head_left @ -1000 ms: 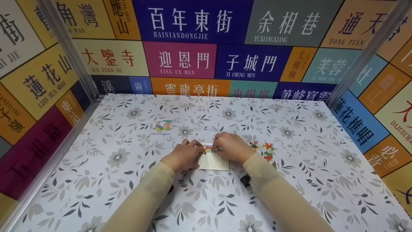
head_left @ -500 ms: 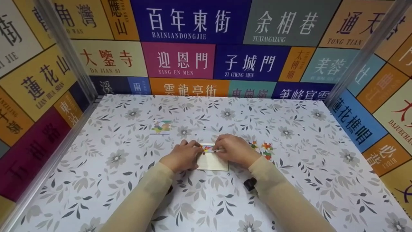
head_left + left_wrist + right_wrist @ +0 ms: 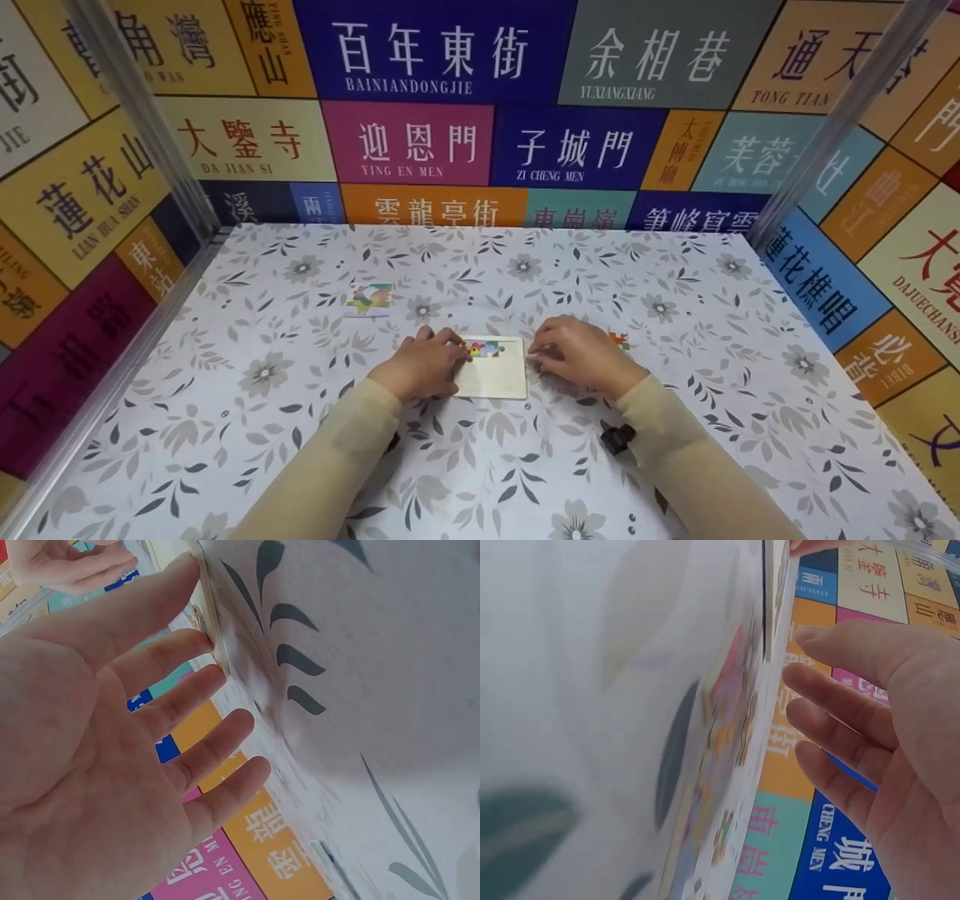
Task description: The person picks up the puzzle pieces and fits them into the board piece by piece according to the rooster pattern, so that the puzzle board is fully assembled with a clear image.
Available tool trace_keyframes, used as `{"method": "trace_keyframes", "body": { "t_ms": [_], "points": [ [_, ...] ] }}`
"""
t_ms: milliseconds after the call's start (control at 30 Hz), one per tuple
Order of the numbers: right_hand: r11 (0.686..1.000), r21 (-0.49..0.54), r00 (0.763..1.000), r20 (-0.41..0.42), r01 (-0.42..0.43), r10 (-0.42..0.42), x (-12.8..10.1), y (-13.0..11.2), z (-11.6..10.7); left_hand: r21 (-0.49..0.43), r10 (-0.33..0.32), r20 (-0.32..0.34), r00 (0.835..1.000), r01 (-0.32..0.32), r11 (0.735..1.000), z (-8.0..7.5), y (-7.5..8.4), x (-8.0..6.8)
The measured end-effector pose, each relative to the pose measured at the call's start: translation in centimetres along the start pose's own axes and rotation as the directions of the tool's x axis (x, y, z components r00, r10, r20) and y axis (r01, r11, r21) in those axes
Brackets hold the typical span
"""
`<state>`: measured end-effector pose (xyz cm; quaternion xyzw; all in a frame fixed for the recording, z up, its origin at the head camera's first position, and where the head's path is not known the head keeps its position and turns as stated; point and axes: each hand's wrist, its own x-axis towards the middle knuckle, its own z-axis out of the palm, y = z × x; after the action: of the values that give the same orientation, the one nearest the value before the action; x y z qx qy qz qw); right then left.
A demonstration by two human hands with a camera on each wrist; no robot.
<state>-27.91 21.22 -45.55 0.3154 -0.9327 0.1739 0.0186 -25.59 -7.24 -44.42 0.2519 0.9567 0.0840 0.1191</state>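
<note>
Nearest lay two pale sleeves [image 3: 322,457], reaching in over the flower-patterned counter [image 3: 465,480], with a small black device [image 3: 617,439] at the right wrist.

Past them, a shallow cream tray [image 3: 491,381] lay flat between the hands. The left hand [image 3: 420,366] spanned its left side, thumb by the near corner and fingers along the edge; that grip was spread wide, its nearly straight fingers touching the tray rather than wrapping it. The right hand [image 3: 581,352] stood just off the opposite side, its fingers loosely bent, thumb and forefinger a little apart, and no piece showed between them. From the head view I couldn't tell whether its fingertips brushed the tray's edge.

A short row of joined pieces [image 3: 484,349] sat inside, along the far side, between the two grips and closer to the left fingertips. Tray and pieces looked light and fairly stiff, the pieces thin and likely to slide or pop loose if nudged. I judged the tray best steadied at its rim, and each piece best pinched by its edges or pressed flat from above.

Loose pieces [image 3: 619,340] lay on the counter beyond the right hand, partly hidden by it. Farther off to the left was a colourful picture card [image 3: 369,298], and behind everything rose a wall [image 3: 420,142] of bright lettered panels.
</note>
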Motion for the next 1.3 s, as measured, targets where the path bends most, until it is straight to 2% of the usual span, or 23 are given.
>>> {"method": "trace_keyframes", "body": {
  "t_ms": [167, 567, 800, 1100, 1300],
  "points": [
    [1.000, -0.004, 1.000, -0.018, 0.007, -0.007, -0.9, 0.7, -0.2, -0.029, -0.003, -0.023, 1.000, 0.002, 1.000, 0.2, 0.0, -0.2],
    [0.999, -0.002, 0.998, -0.044, -0.049, 0.048, -2.7, 1.9, -1.2, -0.034, -0.037, -0.017, 0.999, 0.036, 0.999, 0.1, 0.4, 0.1],
    [0.993, 0.029, 0.992, -0.045, -0.117, 0.118, -4.1, 2.8, -1.8, -0.033, -0.033, -0.018, 0.999, 0.032, 0.999, 0.2, 0.4, 0.2],
    [0.987, -0.005, 0.987, -0.041, -0.158, 0.158, -5.7, 4.0, -1.7, -0.023, -0.039, -0.016, 0.999, 0.039, 0.999, 0.1, 0.6, -0.1],
    [0.987, -0.016, 0.987, -0.033, -0.159, 0.158, -6.5, 5.1, -2.1, -0.032, -0.046, -0.006, 0.999, 0.046, 0.998, 0.2, 0.5, 0.2]
  ]
}}
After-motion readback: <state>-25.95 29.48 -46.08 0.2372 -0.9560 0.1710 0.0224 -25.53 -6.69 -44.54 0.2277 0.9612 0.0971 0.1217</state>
